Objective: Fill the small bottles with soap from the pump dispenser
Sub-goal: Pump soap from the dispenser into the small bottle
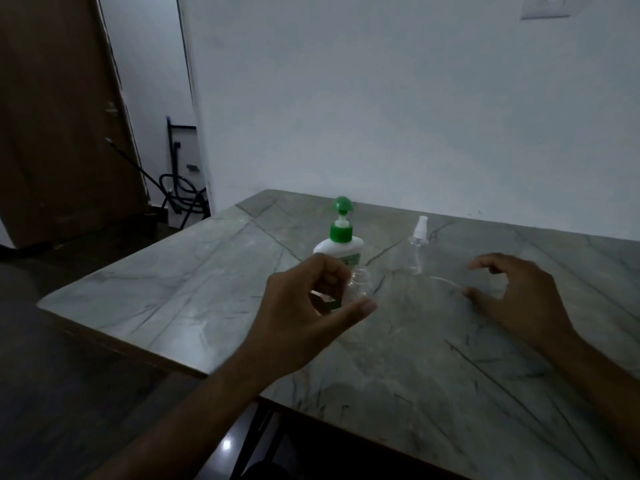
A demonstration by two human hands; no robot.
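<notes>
While we look down past both forearms, the near stretch of the marble-patterned worktop (398, 375) lies bare in front of us, its left edge running diagonally away toward the wall and its near corner cut off by our left arm. Our left hand (304, 306) holds a small clear bottle (358, 289) between thumb and curled fingers, the bottle's open neck upright and uncapped. Our right hand (512, 296) hovers over the worktop well to the right, fingers curled in a narrow pinch; a thin clear tube (446, 282) reaches to the thumb tip, but we cannot tell what, if anything, the fingers close on. Between the two hands the surface is open.

Just behind the left hand stands the pump dispenser (341, 237), white-bodied with a green collar and green pump head, partly hidden by our fingers. To its right, apart from it, a second small bottle (417, 251) stands upright, clear, with a white spray top. Behind both, more worktop runs back to its far edge against the pale wall (381, 98). Off the left edge the floor drops away dark, with a brown door (59, 116) and some black tubing (180, 192) in the corner beyond.
</notes>
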